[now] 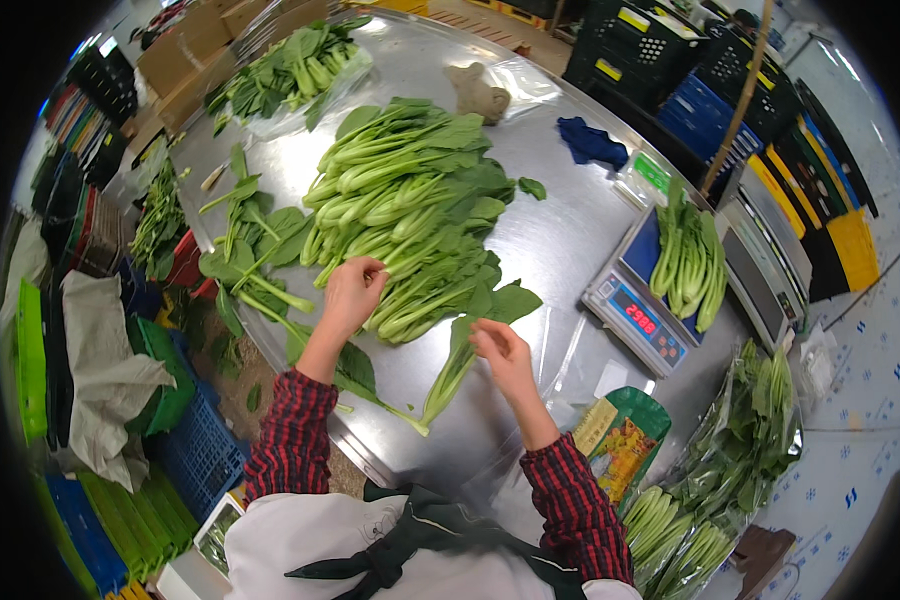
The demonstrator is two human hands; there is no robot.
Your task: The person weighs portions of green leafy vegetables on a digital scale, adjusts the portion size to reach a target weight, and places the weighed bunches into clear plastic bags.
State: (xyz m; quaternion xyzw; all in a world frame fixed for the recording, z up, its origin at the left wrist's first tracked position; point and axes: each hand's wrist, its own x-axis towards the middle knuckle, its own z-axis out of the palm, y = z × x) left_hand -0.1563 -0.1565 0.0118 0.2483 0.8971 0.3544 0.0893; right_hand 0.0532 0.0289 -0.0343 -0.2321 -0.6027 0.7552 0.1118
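A large pile of leafy green stalks (412,210), like choy sum, lies on the steel table, stems mostly toward the left. My left hand (354,291) is over the pile's near left edge with thumb and fingertips close together; whether anything thin is between them is not clear. My right hand (506,352) is beside a single leafy stalk (448,379) near the front of the pile. Its fingers are loosely curled and a little apart, with nothing visible in them. Loose leaves and stems (259,232) are scattered at the table's left side.
A digital scale (630,307) with red digits bears a bunch of greens (686,262). Bagged greens (727,457) lie at right, near a green tray (649,409). A blue cloth (589,142) and another heap of greens (300,67) are farther back. Crates (202,427) stand left.
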